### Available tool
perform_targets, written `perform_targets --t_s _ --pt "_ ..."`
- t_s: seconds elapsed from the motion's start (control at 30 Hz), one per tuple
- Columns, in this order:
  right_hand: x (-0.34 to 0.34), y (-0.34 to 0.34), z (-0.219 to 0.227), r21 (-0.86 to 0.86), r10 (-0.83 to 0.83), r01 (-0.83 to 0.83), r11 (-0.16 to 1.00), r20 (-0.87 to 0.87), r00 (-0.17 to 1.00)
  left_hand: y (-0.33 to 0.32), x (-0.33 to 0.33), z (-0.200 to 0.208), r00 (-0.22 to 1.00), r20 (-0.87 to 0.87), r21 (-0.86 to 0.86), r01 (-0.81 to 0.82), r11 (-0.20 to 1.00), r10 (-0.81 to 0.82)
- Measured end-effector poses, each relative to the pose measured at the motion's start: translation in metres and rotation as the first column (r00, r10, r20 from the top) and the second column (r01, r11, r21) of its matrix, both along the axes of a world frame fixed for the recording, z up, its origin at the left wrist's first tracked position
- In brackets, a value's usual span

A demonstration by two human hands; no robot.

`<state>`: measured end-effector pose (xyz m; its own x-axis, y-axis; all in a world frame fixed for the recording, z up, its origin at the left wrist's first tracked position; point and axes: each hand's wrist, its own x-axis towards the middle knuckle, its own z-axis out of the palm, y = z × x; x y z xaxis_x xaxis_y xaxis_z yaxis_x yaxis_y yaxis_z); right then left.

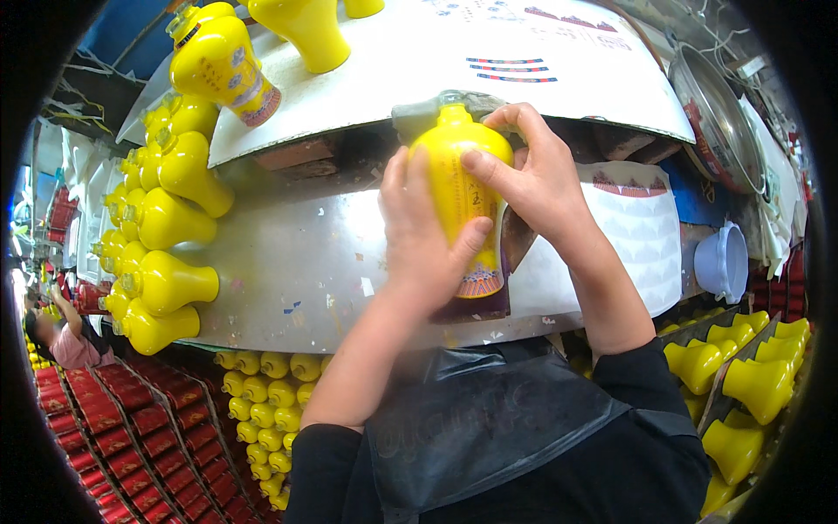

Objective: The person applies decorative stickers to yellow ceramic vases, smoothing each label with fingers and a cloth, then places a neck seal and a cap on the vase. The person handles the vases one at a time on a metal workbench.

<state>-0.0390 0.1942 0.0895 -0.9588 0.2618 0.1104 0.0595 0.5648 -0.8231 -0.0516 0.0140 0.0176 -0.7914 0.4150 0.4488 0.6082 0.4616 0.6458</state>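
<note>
A yellow vase-shaped bottle [458, 166] with a clear stopper lies tilted back, its neck away from me, over a dark support at the metal bench. Dark lettering runs down its front, and a patterned band rings its base. My left hand [423, 236] is closed around the bottle's left side, slightly blurred, thumb across the lower front. On the upper right, my right hand [537, 175] grips the shoulder, its thumb pressed on the front near the lettering and its forefinger bent by the shoulder's edge. The fingertips behind the bottle are hidden.
Yellow bottles [170, 218] line the bench's left side. On the white board [410, 57] stand a decorated bottle [227, 74] and plain ones, near narrow decal strips [511, 70]. Right of me are a decal sheet [602, 253], a lilac bucket [721, 262] and racked bottles [759, 375]. Another person [70, 336] is far left.
</note>
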Motion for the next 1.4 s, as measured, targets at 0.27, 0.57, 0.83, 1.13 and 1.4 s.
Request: perform_targets --t_s 0.27,0.57,0.83,1.13,1.4 --pt "0.004 0.009 -0.012 0.252 0.303 -0.205 0.946 -0.457 0.836 0.0 -0.001 -0.002 0.999 -0.032 0.029 0.006 1.0 -0.005" --pt "0.004 0.019 -0.021 0.45 0.347 -0.186 0.874 -0.306 0.887 0.002 -0.002 -0.001 0.999 -0.049 0.051 0.012 0.999 -0.009" --pt "0.036 0.025 -0.031 -0.176 0.181 -0.185 0.967 -0.035 0.983 -0.013 0.004 -0.016 0.907 0.371 0.535 -0.033 0.844 -0.2" --pt "0.051 0.004 -0.058 -0.266 0.226 -0.199 0.943 0.073 0.971 -0.009 0.017 -0.012 0.817 0.502 0.614 -0.105 0.782 -0.284" --pt "0.051 0.003 -0.058 -0.306 0.22 -0.199 0.931 0.037 0.975 -0.008 0.016 -0.014 0.823 0.488 0.633 -0.104 0.767 -0.291"
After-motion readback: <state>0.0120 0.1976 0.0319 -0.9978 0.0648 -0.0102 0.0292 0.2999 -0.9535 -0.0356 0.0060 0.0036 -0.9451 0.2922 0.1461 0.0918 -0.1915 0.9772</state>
